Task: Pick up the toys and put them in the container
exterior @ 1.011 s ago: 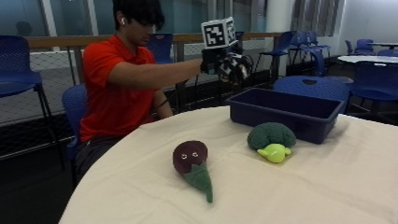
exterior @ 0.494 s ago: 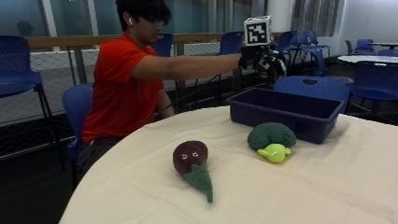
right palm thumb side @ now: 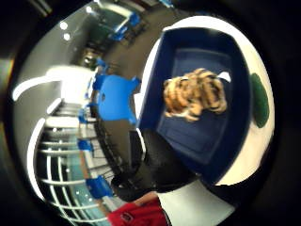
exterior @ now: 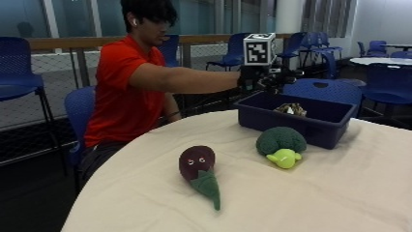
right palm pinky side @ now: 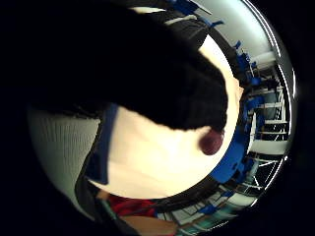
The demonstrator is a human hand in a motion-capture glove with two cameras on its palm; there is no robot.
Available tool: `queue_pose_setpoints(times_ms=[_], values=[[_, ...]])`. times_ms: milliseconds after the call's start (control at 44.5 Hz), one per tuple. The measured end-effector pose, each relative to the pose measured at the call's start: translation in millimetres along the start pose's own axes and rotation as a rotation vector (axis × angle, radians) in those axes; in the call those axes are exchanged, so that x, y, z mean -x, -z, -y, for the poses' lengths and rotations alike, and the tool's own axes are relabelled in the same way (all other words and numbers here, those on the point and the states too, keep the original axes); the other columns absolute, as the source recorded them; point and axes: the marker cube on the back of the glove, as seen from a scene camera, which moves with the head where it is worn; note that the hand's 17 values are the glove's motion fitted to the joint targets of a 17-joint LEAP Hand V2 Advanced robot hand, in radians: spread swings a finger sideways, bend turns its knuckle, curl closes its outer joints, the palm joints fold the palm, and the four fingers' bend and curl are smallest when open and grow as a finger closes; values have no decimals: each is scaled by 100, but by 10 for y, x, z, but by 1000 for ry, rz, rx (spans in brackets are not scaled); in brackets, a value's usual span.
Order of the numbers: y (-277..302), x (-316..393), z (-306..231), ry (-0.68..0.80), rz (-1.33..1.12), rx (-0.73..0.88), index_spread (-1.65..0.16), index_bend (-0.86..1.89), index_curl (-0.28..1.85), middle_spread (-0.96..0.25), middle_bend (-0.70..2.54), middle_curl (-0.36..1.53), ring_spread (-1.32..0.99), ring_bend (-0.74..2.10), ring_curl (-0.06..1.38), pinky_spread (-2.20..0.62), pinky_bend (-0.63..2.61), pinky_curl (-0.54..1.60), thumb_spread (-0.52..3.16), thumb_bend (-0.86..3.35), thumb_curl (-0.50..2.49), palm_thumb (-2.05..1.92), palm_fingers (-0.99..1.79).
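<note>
Gloved right hand [exterior: 269,79] now above bin [exterior: 328,129], grip unclear, tiger toy [right palm thumb side: 194,94] inside

A round cream table [exterior: 334,193] fills the foreground, with blue chairs [exterior: 19,58] at nine and two o'clock.

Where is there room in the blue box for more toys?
The blue container holds one striped plush near its middle; bare floor shows all around it. On the table, the broccoli plush crowds the container's front wall; the eggplant plush lies apart.
</note>
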Motion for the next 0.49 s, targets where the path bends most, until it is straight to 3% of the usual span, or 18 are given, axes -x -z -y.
queue_pose_setpoints(times_ms=[494], values=[[-46, -2536, -892, -361, -119, 91, -36, 18, 35, -3, 12, 21, 9, 12, 10, 14, 119, 34, 105, -8, 29, -9, -23]])
